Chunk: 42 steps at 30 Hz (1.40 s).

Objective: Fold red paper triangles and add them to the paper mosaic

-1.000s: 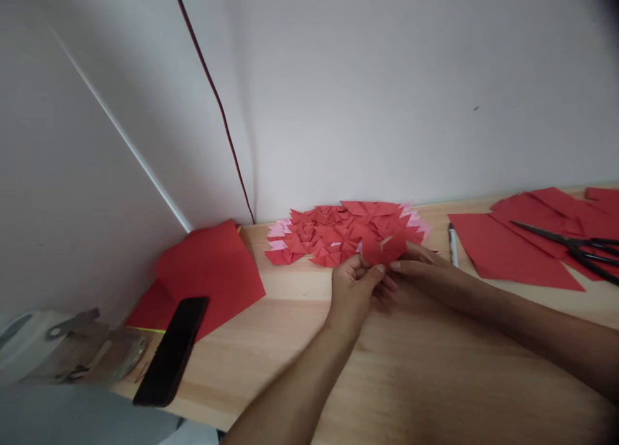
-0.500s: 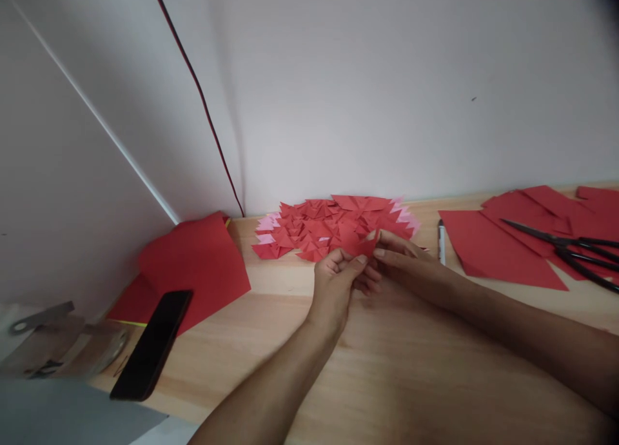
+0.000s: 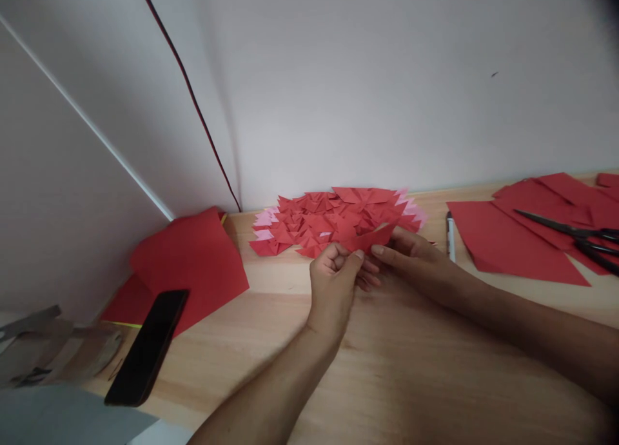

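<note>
Just in front of the folded-paper heap (image 3: 314,226): my left hand (image 3: 336,274) and right hand (image 3: 413,255) pinch a red paper piece (image 3: 368,240) between them (creases unclear). Its edge, upright half a second ago, now slants outward; shaping seems unfinished.

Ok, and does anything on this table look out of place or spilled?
The phone looks a bit odd: it lies slanted, upper end on the large red paper, lower end at the table edge, perhaps slightly over. No spill shows.
</note>
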Each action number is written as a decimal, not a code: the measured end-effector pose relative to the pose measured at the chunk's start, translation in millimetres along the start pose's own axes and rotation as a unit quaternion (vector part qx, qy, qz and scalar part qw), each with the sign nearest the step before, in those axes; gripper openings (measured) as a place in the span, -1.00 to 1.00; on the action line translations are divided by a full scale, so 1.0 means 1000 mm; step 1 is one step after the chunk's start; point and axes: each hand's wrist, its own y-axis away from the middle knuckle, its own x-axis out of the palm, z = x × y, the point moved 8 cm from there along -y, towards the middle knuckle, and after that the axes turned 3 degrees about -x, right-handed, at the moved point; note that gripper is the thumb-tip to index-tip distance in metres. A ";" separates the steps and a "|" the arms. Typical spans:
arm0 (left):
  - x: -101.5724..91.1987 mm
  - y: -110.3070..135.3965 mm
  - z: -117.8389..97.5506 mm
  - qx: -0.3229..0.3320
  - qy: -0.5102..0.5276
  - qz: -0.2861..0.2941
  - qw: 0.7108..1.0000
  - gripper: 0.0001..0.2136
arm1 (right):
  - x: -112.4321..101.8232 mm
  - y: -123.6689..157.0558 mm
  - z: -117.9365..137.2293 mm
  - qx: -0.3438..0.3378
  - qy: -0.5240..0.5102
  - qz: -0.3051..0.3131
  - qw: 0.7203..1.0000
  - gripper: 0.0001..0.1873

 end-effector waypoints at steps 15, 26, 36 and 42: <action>-0.002 0.002 -0.005 0.006 -0.035 -0.006 0.999 -0.77 | -0.014 0.001 -0.007 0.041 0.081 -0.054 0.994 -0.70; -0.004 -0.005 -0.010 0.005 -0.060 0.008 0.998 -0.79 | -0.019 0.001 -0.001 0.020 0.081 -0.087 0.993 -0.74; -0.002 -0.005 -0.010 0.002 -0.052 0.034 0.998 -0.77 | -0.021 0.001 -0.006 0.026 0.104 -0.074 0.991 -0.75; -0.007 -0.009 -0.007 -0.018 -0.019 0.037 0.999 -0.78 | -0.019 0.001 0.011 -0.009 0.079 -0.094 0.992 -0.73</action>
